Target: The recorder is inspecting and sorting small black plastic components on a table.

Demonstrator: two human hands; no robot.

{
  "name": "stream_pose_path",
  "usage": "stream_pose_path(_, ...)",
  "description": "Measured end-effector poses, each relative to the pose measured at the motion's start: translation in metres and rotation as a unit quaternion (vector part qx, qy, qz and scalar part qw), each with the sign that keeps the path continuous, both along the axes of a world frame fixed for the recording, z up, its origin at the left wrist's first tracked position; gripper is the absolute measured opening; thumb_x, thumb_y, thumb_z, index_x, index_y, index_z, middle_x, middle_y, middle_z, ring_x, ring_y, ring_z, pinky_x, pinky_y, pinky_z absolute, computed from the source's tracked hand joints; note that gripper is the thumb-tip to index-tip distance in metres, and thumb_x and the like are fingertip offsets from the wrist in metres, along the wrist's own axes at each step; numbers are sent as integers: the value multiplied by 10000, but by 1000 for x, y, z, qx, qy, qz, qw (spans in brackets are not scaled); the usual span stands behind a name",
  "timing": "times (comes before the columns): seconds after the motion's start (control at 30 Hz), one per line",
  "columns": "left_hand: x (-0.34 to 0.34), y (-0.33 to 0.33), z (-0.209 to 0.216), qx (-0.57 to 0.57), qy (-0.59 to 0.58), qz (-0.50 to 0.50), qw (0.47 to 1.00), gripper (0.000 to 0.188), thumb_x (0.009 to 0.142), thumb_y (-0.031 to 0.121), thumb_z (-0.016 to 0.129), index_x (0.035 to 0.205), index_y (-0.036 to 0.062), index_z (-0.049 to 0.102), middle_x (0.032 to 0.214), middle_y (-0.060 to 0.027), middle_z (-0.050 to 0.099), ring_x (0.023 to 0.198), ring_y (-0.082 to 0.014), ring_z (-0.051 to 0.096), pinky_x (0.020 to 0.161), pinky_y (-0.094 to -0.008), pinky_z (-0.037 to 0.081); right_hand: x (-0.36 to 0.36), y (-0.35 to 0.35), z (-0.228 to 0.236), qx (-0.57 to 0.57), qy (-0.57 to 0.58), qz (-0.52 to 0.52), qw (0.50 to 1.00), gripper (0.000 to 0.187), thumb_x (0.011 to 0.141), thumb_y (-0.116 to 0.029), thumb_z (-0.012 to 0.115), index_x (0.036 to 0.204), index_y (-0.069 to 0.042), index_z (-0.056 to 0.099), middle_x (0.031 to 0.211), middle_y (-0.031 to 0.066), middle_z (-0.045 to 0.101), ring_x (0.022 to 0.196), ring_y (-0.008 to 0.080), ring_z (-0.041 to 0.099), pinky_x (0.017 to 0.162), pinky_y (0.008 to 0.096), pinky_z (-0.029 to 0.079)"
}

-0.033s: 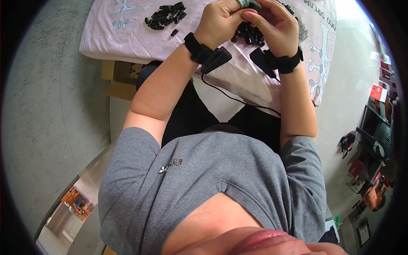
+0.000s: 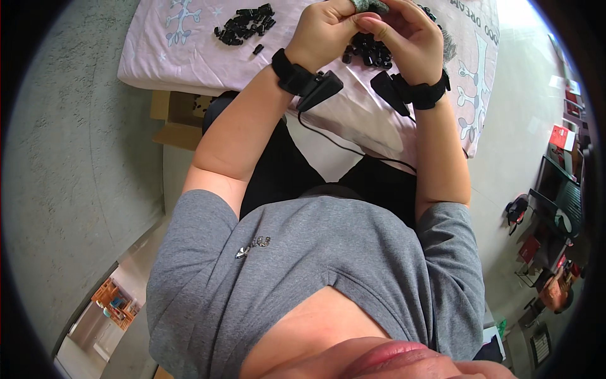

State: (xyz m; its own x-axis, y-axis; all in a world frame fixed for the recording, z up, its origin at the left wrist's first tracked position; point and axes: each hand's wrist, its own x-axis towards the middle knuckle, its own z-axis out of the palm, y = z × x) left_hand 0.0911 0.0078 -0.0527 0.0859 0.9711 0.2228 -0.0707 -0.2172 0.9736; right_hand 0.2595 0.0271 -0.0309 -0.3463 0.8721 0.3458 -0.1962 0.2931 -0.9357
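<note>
My left hand and my right hand meet over the pink cloth-covered table, thumbs close together at the upper edge of the view. A grey-green, cloth-like piece is pinched by my left fingers; it is partly cut off by the frame. My right fingers are curled, thumb against index, and whatever they grip is hidden. Below and between the hands lies a heap of small shiny black cylindrical parts. Further left sits a second pile of the same parts, with one loose black part beside it.
Black wrist straps with box-shaped devices are on both wrists, and a black cable hangs between them. An open cardboard box stands under the table's left side. A grey wall rises at the left.
</note>
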Motion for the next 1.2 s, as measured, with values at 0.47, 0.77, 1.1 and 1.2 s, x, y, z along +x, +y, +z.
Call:
stream_pose_path(0.47,-8,3,-4,-160,-343,-248,892,459,1054,415,558,1337,56,592,1230,-81,680,1163,-195,641,1026,-378,486,-14,3,20,261,46,-87,960,407,826,97,681,1204,-39,741,1180,161,692,969,233,707,805,312,581)
stream_pose_path(0.77,-11,1,-3,-118,-245,-266,925,495,1058,447,542,1328,36,593,1225,-86,679,1138,-194,648,1018,-368,491,-8,5,11,281,-19,-82,956,344,814,65,715,1136,-42,773,1202,188,703,1000,297,731,860,345,590)
stream_pose_path(1.1,-14,-10,6,32,22,-21,999,218,1058,86,577,1215,-1,700,1011,-14,707,879,-68,636,762,-241,521,-8,-4,9,27,104,118,987,563,940,36,683,1467,37,485,1212,90,675,1038,98,642,884,274,564)
stream_pose_path(1.2,-14,-9,12,-17,79,-22,996,224,1021,-3,576,1206,-11,703,1031,-38,716,911,-97,658,768,-257,537,-2,-6,5,-49,-17,68,996,482,930,34,704,1385,60,546,1141,40,674,940,80,650,831,247,560)
